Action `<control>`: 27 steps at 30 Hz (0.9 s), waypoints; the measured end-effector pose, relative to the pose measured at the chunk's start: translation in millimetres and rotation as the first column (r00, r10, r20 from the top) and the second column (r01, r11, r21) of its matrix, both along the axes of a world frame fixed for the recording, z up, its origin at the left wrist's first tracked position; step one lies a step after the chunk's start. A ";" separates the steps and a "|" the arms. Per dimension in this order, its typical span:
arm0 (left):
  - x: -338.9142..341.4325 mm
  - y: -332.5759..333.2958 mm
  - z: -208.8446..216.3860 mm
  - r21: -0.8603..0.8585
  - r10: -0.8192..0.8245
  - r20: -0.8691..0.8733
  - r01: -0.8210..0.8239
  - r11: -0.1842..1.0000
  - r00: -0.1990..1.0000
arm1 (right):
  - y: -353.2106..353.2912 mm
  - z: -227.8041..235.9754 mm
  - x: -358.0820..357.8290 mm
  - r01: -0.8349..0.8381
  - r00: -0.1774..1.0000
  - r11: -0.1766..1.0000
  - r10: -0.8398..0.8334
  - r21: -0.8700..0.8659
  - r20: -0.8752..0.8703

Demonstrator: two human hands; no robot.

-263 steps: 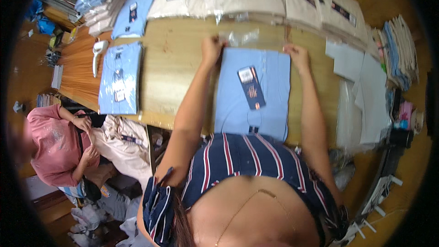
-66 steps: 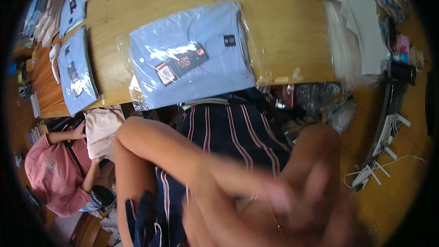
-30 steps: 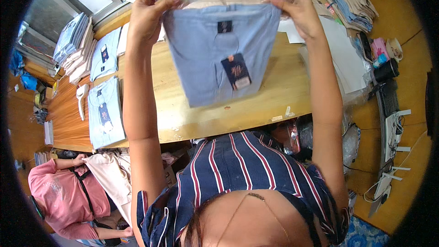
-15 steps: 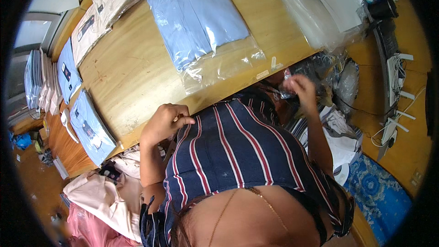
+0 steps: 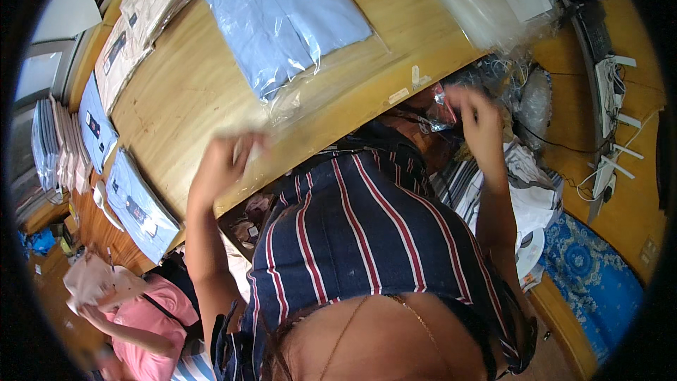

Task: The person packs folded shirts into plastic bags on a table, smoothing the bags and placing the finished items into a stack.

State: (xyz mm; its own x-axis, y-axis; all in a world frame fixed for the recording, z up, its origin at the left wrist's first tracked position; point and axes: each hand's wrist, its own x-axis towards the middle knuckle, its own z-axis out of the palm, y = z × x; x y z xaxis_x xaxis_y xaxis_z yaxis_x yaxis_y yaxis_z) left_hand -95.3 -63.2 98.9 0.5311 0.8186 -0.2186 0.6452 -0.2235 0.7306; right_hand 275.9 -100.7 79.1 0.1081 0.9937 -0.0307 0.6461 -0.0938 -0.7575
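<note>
My left hand [image 5: 229, 159], smeared by motion, is over the near edge of the wooden table [image 5: 190, 113]; whether its fingers hold anything is unclear. Beyond it lies a folded light blue shirt [image 5: 285, 21] in a clear plastic bag, the bag's loose end toward me. My right hand [image 5: 479, 120] is below the table edge on the right with its fingers curled in. At its blurred fingertips shows a small clear plastic piece with red on it [image 5: 440, 109], whose kind I cannot make out.
Bagged blue shirts [image 5: 139, 201] and cream shirts [image 5: 120, 60] line the table's left side. Clear bags [image 5: 458, 0] lie at the far right. Cables and routers [image 5: 608, 127] stand right. A co-worker in pink [image 5: 151, 317] handles a pale garment [image 5: 99, 282] at lower left.
My left hand has moved left and up over the table edge. My right hand stays below the edge, with more of the red showing beside it. The co-worker's pale garment has moved left.
</note>
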 end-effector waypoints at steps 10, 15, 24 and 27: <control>132.9 105.7 -91.3 0.715 -0.280 -0.338 0.439 0.545 0.898 | 89.4 -64.3 -34.6 -0.482 0.872 0.870 0.466 0.101 0.150; 133.9 101.4 -91.7 0.666 -0.260 -0.477 0.538 0.517 0.840 | 85.8 -68.8 -37.2 -0.481 0.871 0.863 0.453 0.152 0.188; 130.6 100.1 -95.8 0.659 -0.264 -0.473 0.536 0.528 0.841 | 42.8 -79.2 -32.3 -0.440 0.891 0.794 0.330 0.419 0.312; 131.5 98.9 -95.5 0.665 -0.266 -0.464 0.530 0.526 0.845 | 37.7 -83.4 -30.7 -0.483 0.862 0.727 0.299 0.487 0.409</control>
